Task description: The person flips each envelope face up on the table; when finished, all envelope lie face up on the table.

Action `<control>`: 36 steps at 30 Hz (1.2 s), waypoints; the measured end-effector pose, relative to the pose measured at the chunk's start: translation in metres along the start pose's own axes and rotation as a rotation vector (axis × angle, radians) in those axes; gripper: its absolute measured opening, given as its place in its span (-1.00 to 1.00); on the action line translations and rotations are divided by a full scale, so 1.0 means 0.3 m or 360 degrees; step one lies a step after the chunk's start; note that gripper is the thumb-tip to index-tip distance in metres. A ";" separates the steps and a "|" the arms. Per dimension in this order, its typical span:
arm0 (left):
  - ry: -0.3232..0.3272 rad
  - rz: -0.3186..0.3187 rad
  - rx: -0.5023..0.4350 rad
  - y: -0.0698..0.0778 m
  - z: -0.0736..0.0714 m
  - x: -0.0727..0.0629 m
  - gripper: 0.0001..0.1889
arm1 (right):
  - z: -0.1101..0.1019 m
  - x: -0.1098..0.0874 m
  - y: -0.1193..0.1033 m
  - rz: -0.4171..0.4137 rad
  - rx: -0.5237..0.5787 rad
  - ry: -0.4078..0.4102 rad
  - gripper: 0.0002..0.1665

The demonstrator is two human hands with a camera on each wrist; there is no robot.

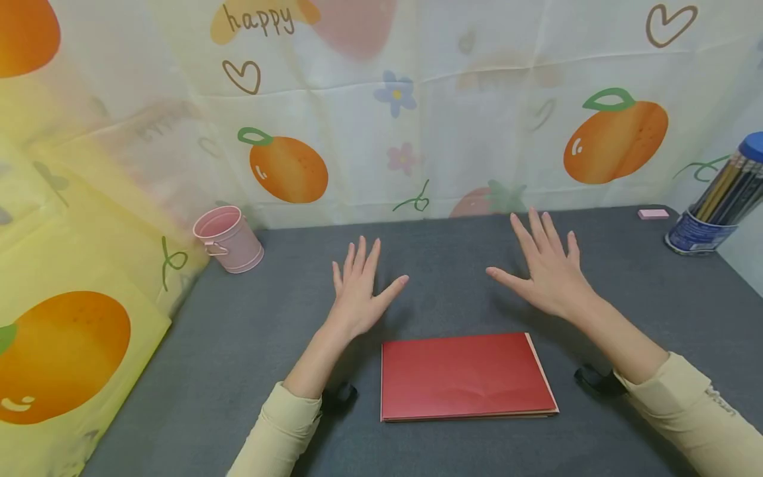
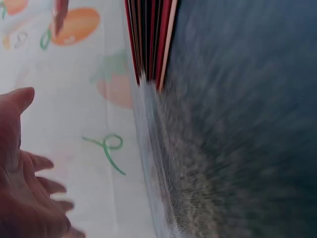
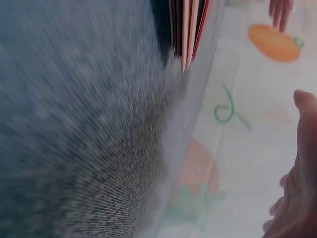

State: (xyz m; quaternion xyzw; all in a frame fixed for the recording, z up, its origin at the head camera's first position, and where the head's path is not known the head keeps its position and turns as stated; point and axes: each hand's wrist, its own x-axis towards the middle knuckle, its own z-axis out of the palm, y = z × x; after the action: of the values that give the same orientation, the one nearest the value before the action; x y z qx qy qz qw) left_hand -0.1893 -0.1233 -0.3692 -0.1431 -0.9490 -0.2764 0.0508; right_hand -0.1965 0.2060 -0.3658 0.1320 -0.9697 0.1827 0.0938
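Note:
A red folded card or folder [image 1: 467, 376] lies flat on the dark grey table between the two forearms. Its layered edges [image 2: 151, 39] show in the left wrist view, and the right wrist view catches the same stack [image 3: 188, 32] from the other side. My left hand [image 1: 357, 291] is spread above the table, beyond the card's left corner, touching nothing. Past the far right corner, my right hand [image 1: 551, 275] also hovers with fingers straight and thumb apart. Neither hand holds anything.
A small pink bucket [image 1: 229, 240] stands at the back left. At the back right are a blue tin of pencils [image 1: 703, 232] and a pink eraser-like block [image 1: 653, 214]. A fruit-printed cloth [image 1: 429, 132] hangs behind the grey table [image 1: 250, 371].

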 end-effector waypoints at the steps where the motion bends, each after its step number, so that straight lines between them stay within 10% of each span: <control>1: -0.0040 0.0039 -0.0053 0.006 0.000 -0.013 -0.09 | -0.004 -0.011 -0.007 -0.0025 0.0042 -0.0026 0.18; 9: -0.0416 0.0325 -0.0286 0.044 0.012 -0.129 -0.22 | -0.004 -0.125 -0.072 -0.0191 0.0354 -0.0384 0.01; 19: -0.0971 0.0491 -0.0205 0.065 0.014 -0.236 -0.18 | 0.017 -0.268 -0.118 -0.0477 0.0468 -0.0808 -0.02; 36: -0.1026 0.0772 0.0101 0.050 0.023 -0.276 -0.05 | 0.044 -0.313 -0.119 -0.0771 0.0278 -0.0782 0.12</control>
State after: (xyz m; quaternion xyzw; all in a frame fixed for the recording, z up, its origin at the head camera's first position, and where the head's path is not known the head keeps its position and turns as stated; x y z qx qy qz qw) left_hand -0.1060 -0.1277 -0.3818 -0.4407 -0.8630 -0.1678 -0.1813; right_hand -0.0989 0.1898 -0.3877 0.4056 -0.8846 0.2004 -0.1133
